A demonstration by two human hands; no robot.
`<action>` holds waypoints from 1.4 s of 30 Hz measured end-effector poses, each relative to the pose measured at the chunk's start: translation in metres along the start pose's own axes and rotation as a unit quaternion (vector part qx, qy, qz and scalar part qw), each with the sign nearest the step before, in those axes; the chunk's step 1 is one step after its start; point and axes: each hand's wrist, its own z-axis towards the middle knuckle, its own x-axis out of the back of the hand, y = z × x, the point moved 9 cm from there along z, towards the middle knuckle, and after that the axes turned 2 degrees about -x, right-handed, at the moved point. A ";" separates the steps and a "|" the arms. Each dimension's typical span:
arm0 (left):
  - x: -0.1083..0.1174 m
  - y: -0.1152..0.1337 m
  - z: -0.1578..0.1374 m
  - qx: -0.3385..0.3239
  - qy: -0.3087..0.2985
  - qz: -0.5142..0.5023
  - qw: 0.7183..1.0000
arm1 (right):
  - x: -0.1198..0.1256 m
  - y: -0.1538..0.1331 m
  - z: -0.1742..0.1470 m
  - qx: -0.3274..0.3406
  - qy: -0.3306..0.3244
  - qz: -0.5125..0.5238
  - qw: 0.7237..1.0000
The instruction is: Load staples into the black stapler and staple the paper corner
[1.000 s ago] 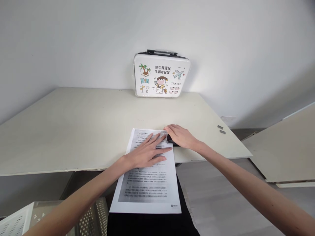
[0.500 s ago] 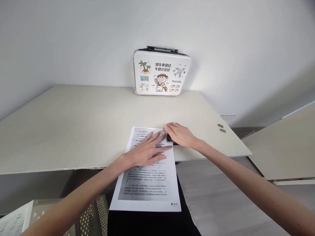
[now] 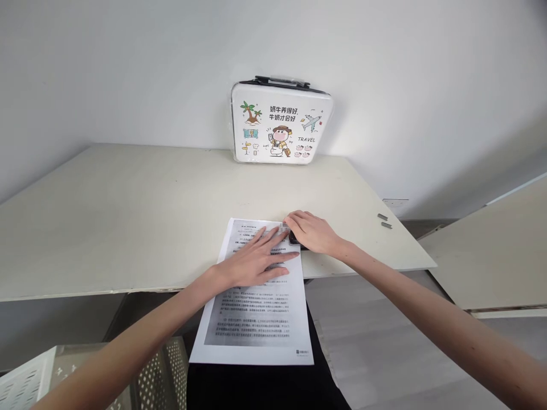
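Observation:
A printed sheet of paper (image 3: 256, 336) lies over the table's front edge, its lower part hanging toward my lap. My left hand (image 3: 258, 262) rests flat on it with the fingers spread, pressing the upper half. At the sheet's upper right edge, my right hand (image 3: 314, 232) is closed over a black stapler (image 3: 294, 238). Most of the stapler is hidden beneath my palm and fingers. Two strips of staples, a rear one (image 3: 382, 217) and a front one (image 3: 386, 225), lie on the table to the right.
A white cartoon-printed case (image 3: 282, 122) with a black handle stands against the wall at the back of the pale table (image 3: 128, 216). Below left is a white perforated basket (image 3: 29, 381). Another pale board or tabletop (image 3: 499, 256) is at the right, past a gap showing floor.
Both hands keep their places on the paper and the stapler. Only the camera view has shifted very slightly.

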 end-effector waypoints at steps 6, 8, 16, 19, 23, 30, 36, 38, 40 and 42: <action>0.002 -0.001 0.000 0.000 0.012 -0.010 1.000 | -0.002 -0.006 0.000 0.003 0.006 -0.066 0.998; 0.003 -0.001 -0.001 0.004 0.011 -0.014 1.000 | -0.003 -0.011 0.000 -0.002 0.017 -0.100 0.995; 0.003 0.001 -0.004 0.020 0.002 -0.017 1.000 | -0.005 -0.021 -0.001 -0.010 0.065 -0.118 0.991; 0.004 -0.002 -0.007 0.025 0.000 -0.014 1.000 | 0.007 -0.008 -0.009 -0.002 0.088 -0.006 0.996; 0.008 -0.011 -0.017 0.029 -0.004 -0.007 1.000 | 0.018 0.011 -0.034 0.057 0.116 0.090 0.988; 0.016 -0.035 -0.019 0.036 0.005 0.031 0.999 | -0.004 0.062 -0.063 0.073 0.133 0.115 0.982; 0.046 -0.027 -0.034 0.081 0.086 0.136 0.984 | -0.002 0.105 -0.079 -0.024 0.191 0.233 0.953; 0.055 -0.021 -0.057 0.094 0.094 0.140 0.981 | 0.000 0.113 -0.081 -0.049 0.196 0.276 0.940; 0.057 -0.019 -0.084 0.106 0.072 0.129 0.983 | 0.003 0.120 -0.082 -0.068 0.206 0.309 0.926; 0.055 -0.022 -0.111 0.125 0.040 0.111 0.985 | 0.006 0.127 -0.084 -0.085 0.221 0.337 0.911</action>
